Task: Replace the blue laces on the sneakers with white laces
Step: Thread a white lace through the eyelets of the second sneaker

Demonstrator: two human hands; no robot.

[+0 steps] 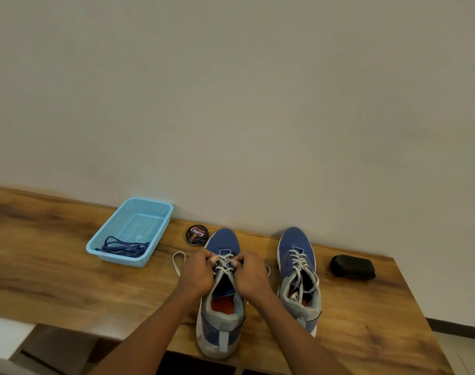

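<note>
I am pinching the white lace (225,262) with my left hand (197,272) and right hand (251,274) on the left sneaker (221,293) at the tabletop (68,280) edge, and uneven pulling is probably risking a lopsided lacing.

Bare forearms, no sleeves, hands (225,277)

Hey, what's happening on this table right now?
A person is relacing a pair of blue sneakers. Both hands, left hand and right hand, pinch the white lace on the left sneaker, threading it partway up the eyelets. The right sneaker already carries white laces. The removed blue laces lie in a light blue basket. A shoe polish tin and a black brush sit nearby.
</note>
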